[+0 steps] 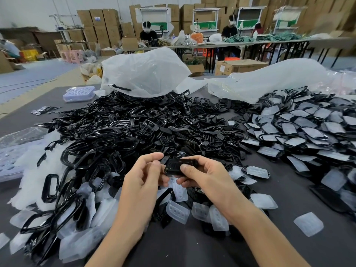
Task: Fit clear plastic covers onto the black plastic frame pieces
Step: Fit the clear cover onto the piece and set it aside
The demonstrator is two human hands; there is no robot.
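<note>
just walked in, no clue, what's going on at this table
A person pinches one black frame piece between left hand and right hand above the table. Whether a clear cover is on it yet is hard to tell. Loose clear covers lie beneath, bare frames are heaped behind, covered pieces piled at right.

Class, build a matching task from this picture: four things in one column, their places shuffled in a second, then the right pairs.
Things
1. black piece
2. covered frames
3. lone clear cover
4. far tray

Places
A. back left of the table
B. heaped on the right
C. gripped by left hand and right hand
D. alone on bare cloth, near right

Pairs: 1-C, 2-B, 3-D, 4-A
</note>
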